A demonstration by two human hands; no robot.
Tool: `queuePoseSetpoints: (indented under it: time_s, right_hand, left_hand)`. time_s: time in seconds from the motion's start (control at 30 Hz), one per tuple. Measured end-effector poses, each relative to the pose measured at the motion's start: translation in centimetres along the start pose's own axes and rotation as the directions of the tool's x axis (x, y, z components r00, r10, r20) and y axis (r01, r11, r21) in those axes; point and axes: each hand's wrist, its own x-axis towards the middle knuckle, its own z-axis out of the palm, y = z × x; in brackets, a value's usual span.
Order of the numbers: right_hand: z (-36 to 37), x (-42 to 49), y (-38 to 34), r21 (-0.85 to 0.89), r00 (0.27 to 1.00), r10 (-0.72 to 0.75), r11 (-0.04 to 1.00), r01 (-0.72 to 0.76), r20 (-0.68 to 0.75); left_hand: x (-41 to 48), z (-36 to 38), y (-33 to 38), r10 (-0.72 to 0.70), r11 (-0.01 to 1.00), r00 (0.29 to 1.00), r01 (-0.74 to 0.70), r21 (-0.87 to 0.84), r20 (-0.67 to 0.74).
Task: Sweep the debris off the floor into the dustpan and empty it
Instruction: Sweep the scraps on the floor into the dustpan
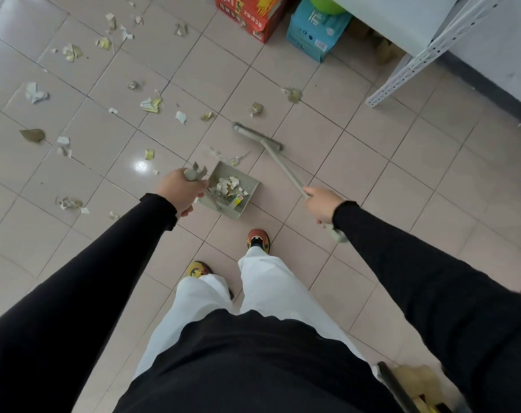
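A grey-green dustpan [247,186] rests on the tiled floor in front of my feet, with several paper scraps piled inside. My left hand [182,190] is shut on the top of its upright handle. My right hand [323,204] grips the long handle of a matching broom [257,135], whose flat head lies on the floor just beyond the pan's mouth, to its right. A few thin scraps [232,158] lie between broom head and pan. Torn white and yellowish paper bits [150,104] are scattered across the floor to the left and far side.
A red carton [250,16] and a blue box [316,31] stand against the far side. A white perforated metal shelf leg [402,76] slants down at the right. My shoes [257,239] stand just behind the pan. Some object with yellow parts [414,389] sits at bottom right.
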Motion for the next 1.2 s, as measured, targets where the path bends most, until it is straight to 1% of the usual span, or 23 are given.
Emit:
queuePoseSetpoints:
  time_s: [0.13,0.2,0.27,0.4,0.47,0.53,0.63,0.7,0.8,0.83,0.9,1.0,1.13,1.2]
  right_hand:
    - [1.0,0.9,-1.4,-0.177,0.996,-0.012,0.984,0.027,0.084]
    - [1.0,-0.6,-0.3,-0.238,0.991,-0.002,0.971,0.033,0.133]
    - [0.5,-2.7,1.7,-0.255,0.985,0.021,0.967,0.024,0.173]
    - [-0.8,-7.6,5.2,-0.18,0.982,0.057,0.983,-0.025,0.178]
    - [-0.4,-8.3,5.1,-0.183,0.989,0.024,0.983,0.003,0.145]
    - [0.6,-6.9,3.6,-0.169,0.996,-0.022,0.985,0.037,0.088]
    - [2.4,-3.0,0.8,-0.245,0.997,-0.053,0.967,0.067,0.063]
    - [3.6,-1.6,-0.7,-0.312,0.995,-0.014,0.949,0.043,0.094]
    - [4.6,-2.4,0.3,-0.38,0.988,0.014,0.924,0.045,0.151]
    - [4.6,-3.4,1.3,-0.369,0.986,0.019,0.929,0.044,0.168]
    - [4.4,-6.1,3.3,-0.326,0.988,0.013,0.944,0.038,0.153]
    - [5.4,-11.0,5.0,-0.238,0.989,0.062,0.971,-0.029,0.135]
    - [10.1,-13.0,3.8,-0.105,0.997,0.014,0.994,-0.006,0.07]
    - [13.1,-12.7,2.7,0.001,1.0,0.0,1.0,0.0,0.03]
  left_hand:
    - [-0.6,0.0,-0.8,-0.029,0.998,0.999,0.026,-0.063,-0.04]
    - [-0.7,-0.1,-1.3,-0.054,0.996,0.997,0.049,-0.08,-0.056]
    - [-0.7,-0.2,-1.5,-0.065,0.993,0.996,0.058,-0.098,-0.061]
    - [-0.9,-0.3,-1.8,-0.064,0.991,0.996,0.055,-0.123,-0.067]
    - [-1.0,-0.2,-2.0,-0.059,0.991,0.996,0.051,-0.121,-0.067]
    - [-1.1,-0.2,-2.3,-0.061,0.993,0.996,0.054,-0.104,-0.064]
    - [-1.2,-0.2,-2.8,-0.067,0.994,0.996,0.061,-0.088,-0.064]
    - [-1.3,-0.3,-3.3,-0.068,0.995,0.995,0.062,-0.084,-0.07]
    - [-1.5,-0.5,-4.1,-0.066,0.995,0.995,0.06,-0.077,-0.075]
    - [-1.5,-0.6,-4.5,-0.062,0.996,0.995,0.056,-0.072,-0.074]
    - [-1.8,-1.1,-5.5,-0.047,0.997,0.997,0.043,-0.061,-0.066]
    - [-2.6,-2.1,-7.8,-0.013,0.999,0.999,0.012,-0.031,-0.038]
    - [-3.9,-4.6,-12.2,0.023,0.999,1.0,-0.024,-0.024,-0.021]
    - [-4.6,-6.5,-14.9,0.046,0.999,0.999,-0.047,-0.026,-0.009]
